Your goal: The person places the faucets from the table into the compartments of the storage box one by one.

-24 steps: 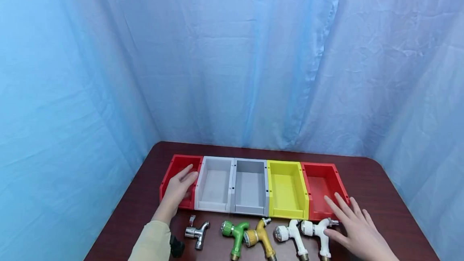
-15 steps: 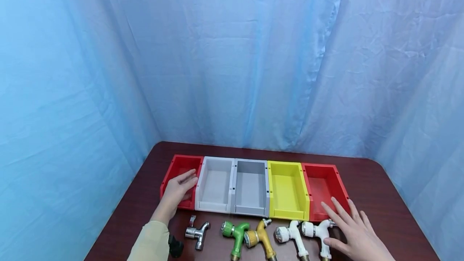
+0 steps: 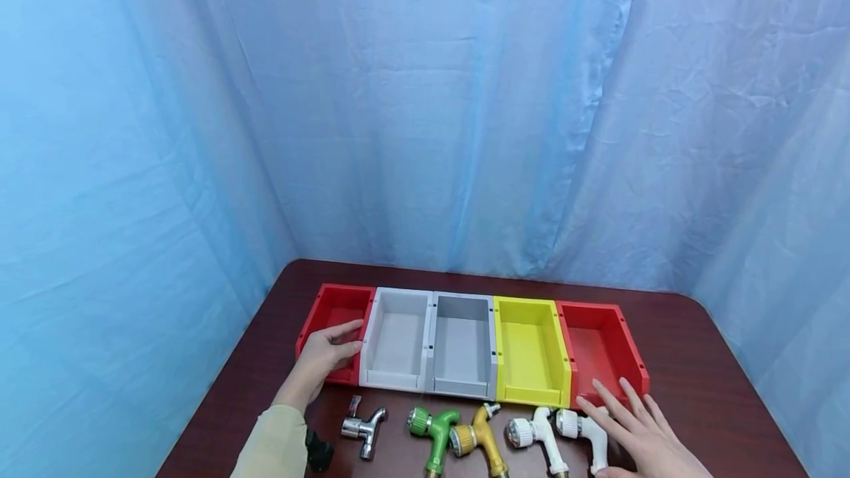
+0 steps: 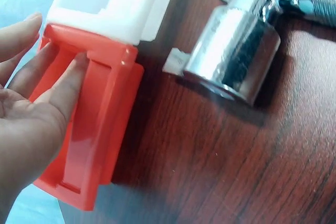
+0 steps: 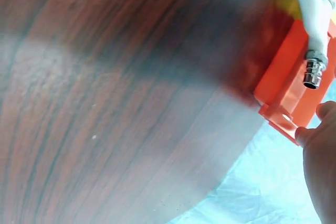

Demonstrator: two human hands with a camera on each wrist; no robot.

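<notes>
My left hand reaches over the left red bin, its fingertips at the wall beside the white bin. In the left wrist view, straight fingers dip inside that red bin. My right hand spreads its fingers at the front of the right red bin, and it partly hides the rightmost white tap. Nearest to the left hand on the table lies a chrome tap. Neither hand holds a tap.
Between the red bins stand the white bin, a grey bin and a yellow bin, side by side. A green tap, a yellow tap and another white tap lie in front. Blue curtains enclose the dark table.
My right hand has drawn back toward the near side and slightly left, covering more of the rightmost white tap. The left hand's fingertips have come slightly lower along the red bin's wall.
</notes>
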